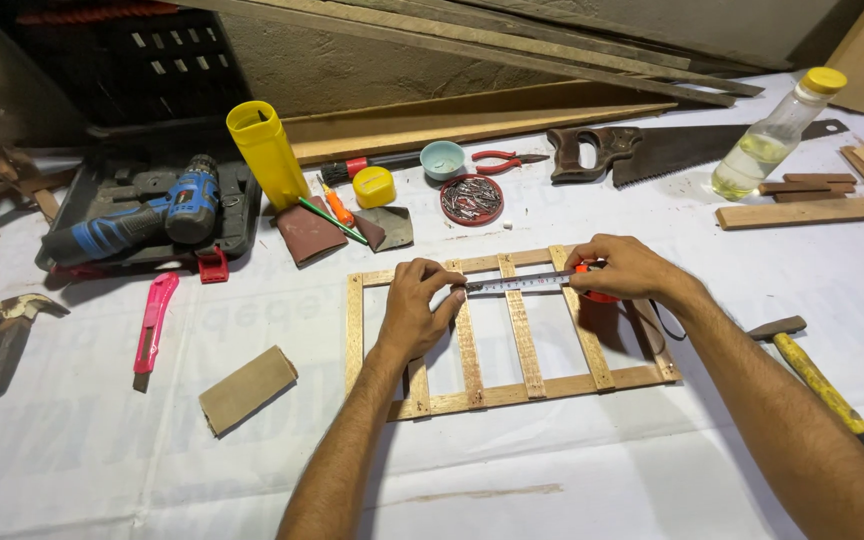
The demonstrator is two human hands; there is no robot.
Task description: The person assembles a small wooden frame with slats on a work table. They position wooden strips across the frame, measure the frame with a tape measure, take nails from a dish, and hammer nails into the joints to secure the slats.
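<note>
Head view looks down on my two hands over a slatted wooden frame (512, 330) lying flat on the white-covered table (102, 450). My left hand (414, 310) pinches the free end of a tape measure's blade (517, 284) against a slat. My right hand (630, 268) is closed around the red tape measure (592, 294), blade stretched across the slats.
</note>
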